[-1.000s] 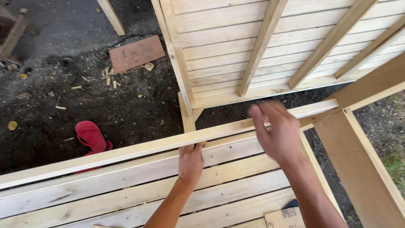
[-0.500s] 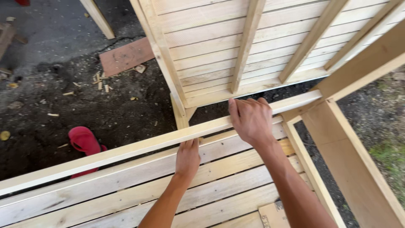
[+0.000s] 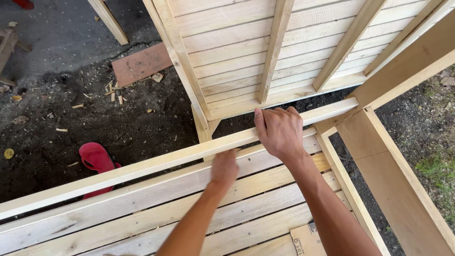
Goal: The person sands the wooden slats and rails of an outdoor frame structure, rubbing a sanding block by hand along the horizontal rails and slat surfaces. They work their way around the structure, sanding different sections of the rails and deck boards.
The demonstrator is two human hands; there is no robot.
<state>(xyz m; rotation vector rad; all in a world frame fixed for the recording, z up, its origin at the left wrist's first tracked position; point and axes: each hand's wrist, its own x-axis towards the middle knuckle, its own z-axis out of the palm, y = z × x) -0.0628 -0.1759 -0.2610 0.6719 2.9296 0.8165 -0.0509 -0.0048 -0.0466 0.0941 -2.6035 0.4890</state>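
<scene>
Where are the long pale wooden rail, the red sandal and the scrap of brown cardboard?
long pale wooden rail (image 3: 142, 168), head view, middle of its top face.
red sandal (image 3: 95, 157), head view, middle of the sole.
scrap of brown cardboard (image 3: 305, 239), head view, its printed face.

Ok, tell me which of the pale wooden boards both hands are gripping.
The long narrow rail along the top edge of the slatted panel: the left hand and right hand both grip it, while the flat slats below lie untouched.
</scene>
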